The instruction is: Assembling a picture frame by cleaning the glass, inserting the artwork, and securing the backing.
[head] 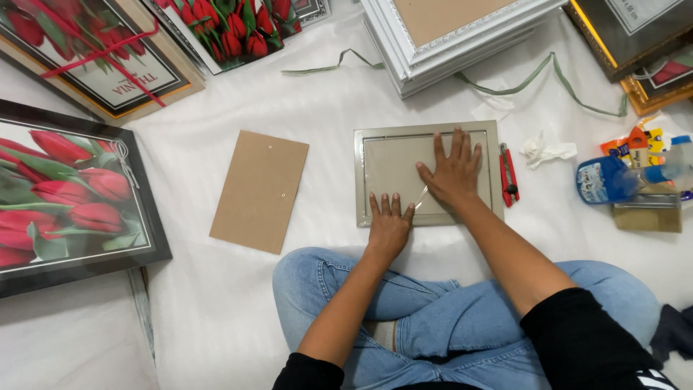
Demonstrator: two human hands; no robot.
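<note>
Nearest, I log the left hand (390, 224) flat on the lower rail of the silver frame (427, 173), fingers together, and the right hand (453, 172) spread on its glass pane — neither pinches anything. The frame lies face down on the white sheet (216, 303), open and holding only glass; its cardboard backing (260, 191) waits apart, leftward — fitting remains, I judge. Farther: red cutter (508, 175), blue bottle (613, 179).

White sheet (216, 318) — silver frame (427, 130), cardboard backing (260, 191), red cutter (508, 175), crumpled tissue (545, 150)
</note>
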